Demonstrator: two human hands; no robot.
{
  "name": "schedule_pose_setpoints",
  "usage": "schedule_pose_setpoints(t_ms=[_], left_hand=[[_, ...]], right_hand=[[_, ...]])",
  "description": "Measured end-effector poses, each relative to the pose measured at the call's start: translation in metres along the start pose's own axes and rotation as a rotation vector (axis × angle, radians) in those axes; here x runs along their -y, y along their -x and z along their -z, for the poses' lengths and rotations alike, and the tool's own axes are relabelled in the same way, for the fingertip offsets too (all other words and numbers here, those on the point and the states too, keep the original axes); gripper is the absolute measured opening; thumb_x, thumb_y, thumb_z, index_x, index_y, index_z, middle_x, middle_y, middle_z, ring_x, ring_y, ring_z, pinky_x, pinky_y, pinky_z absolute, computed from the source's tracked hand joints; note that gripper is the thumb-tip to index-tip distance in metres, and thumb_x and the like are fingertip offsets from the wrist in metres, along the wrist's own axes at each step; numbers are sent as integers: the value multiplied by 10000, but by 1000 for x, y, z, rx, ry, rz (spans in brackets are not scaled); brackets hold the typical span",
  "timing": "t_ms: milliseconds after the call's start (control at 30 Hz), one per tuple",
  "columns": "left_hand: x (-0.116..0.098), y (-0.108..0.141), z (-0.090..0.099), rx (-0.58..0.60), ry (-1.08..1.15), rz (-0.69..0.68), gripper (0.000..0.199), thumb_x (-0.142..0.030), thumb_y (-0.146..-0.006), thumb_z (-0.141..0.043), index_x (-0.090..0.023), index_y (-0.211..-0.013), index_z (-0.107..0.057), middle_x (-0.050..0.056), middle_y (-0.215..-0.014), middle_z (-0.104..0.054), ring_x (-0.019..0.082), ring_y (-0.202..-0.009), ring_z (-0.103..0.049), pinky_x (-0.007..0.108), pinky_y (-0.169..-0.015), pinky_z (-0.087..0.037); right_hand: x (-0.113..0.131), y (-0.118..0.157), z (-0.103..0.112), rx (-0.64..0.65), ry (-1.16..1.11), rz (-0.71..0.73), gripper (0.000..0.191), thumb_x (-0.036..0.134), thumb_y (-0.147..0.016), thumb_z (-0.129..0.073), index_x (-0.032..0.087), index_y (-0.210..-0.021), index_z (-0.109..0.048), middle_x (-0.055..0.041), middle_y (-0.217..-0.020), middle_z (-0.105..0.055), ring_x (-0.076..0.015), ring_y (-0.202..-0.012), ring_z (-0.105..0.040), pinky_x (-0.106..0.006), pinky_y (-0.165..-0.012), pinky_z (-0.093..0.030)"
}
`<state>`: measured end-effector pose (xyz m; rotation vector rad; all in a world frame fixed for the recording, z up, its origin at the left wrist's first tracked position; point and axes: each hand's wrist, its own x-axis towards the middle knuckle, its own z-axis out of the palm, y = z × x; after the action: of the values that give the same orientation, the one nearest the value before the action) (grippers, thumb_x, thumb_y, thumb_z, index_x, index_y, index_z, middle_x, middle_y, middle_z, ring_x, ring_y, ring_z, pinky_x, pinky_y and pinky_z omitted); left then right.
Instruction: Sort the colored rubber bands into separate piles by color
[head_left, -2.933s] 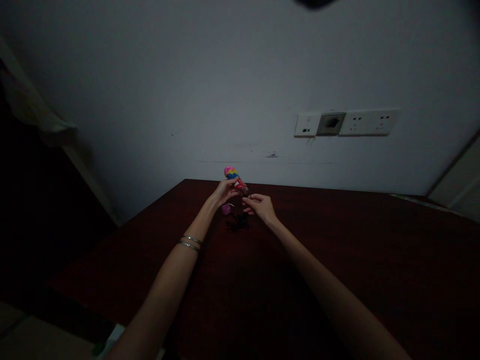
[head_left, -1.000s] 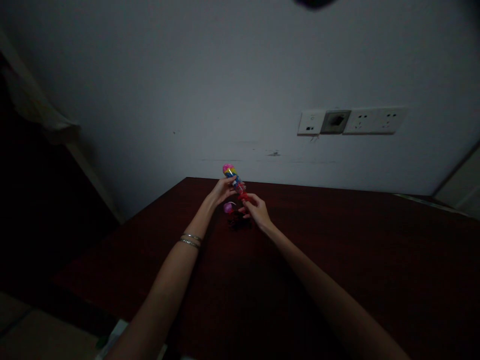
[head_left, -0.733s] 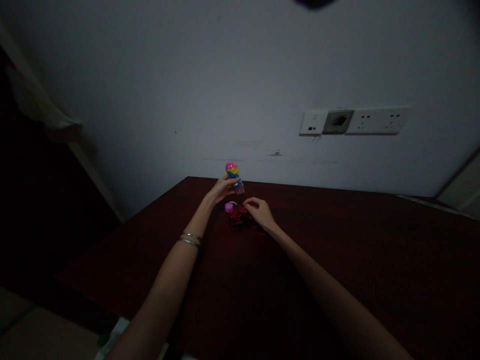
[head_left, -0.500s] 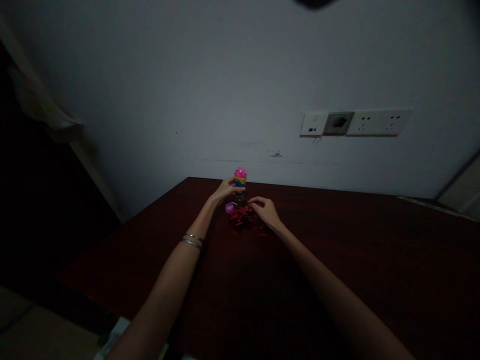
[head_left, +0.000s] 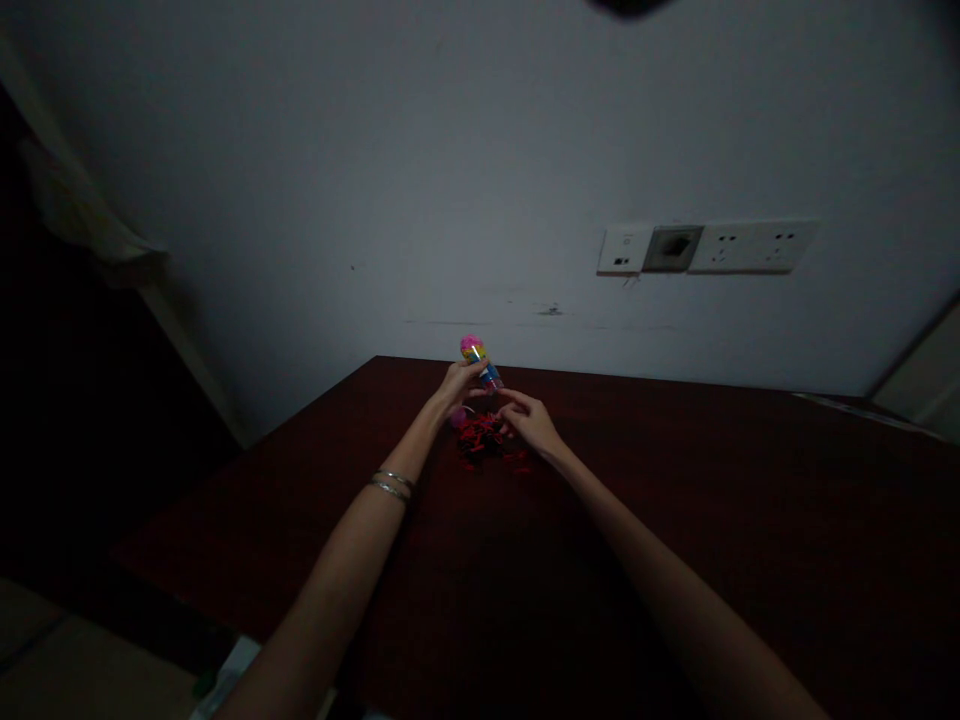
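Note:
My left hand [head_left: 459,385] is wrapped round a clear container [head_left: 477,352] with pink, yellow and blue contents. The container tilts, its pink end up and to the left, its clear lower end toward my right hand [head_left: 526,420]. The fingertips of my right hand are at that lower end, with the thumb bent in; whether they pinch anything is too small to tell. Below both hands a heap of small red pieces [head_left: 482,436] lies on the dark red table [head_left: 637,480]. A small purple item [head_left: 457,417] sits at the heap's left, partly hidden by my left hand.
The table's back edge runs along a pale wall [head_left: 450,200]. Sockets and switches [head_left: 709,249] are on the wall at the right. A whitish cloth or bag [head_left: 82,215] hangs at the left. Near the front left edge is a pale object [head_left: 234,668] with something green beside it.
The container has gone from upright to tilted, its top leaning left. The fingers of my right hand have risen from the red heap to its lower end.

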<state>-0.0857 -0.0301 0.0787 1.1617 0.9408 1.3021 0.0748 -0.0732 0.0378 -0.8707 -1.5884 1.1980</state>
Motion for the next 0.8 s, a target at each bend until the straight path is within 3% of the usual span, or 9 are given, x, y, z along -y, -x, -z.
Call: schedule_pose_setpoints(t_ms=[200,400,600,800], left_hand=[[-1,6,-10,174,237,93,134,-227,-800,-554,-102,-839,-584,116,-827,-658,176,-785,-636,316,-775,-505],[-4,18,-18,417,196,115,139,-167,-789,-560,-94,-907,-577,162,-895,-661,252,-929,-621,427,-874,-451],[-2,14,-15,408,172,80,161,-181,-791,-560,-89,-921,-586,161,-925,-657,229,-905,-625,392,-865,-454],[-5,9,-9,258,166,74,185,-227,-813,-530,-74,-893,-597,155,-874,-662,209,-841,-633,347,-790,-490]], right_hand=[[0,0,-14,-2,-31,17,775,204,-678,-537,265,-1394,-249,-7,-892,-627,-81,-541,-571,-183,-447,-452],[3,-7,-26,-9,-213,6,947,134,-609,-606,326,-1409,-136,-37,-1050,-610,-144,-721,-627,-236,-550,-527],[4,-8,-17,8,-248,-97,820,104,-595,-588,322,-1342,-328,-6,-954,-626,-132,-675,-623,-248,-562,-541],[10,-6,-20,-26,-254,-138,795,105,-604,-581,285,-1344,-355,-24,-954,-616,-126,-662,-626,-247,-545,-534]])
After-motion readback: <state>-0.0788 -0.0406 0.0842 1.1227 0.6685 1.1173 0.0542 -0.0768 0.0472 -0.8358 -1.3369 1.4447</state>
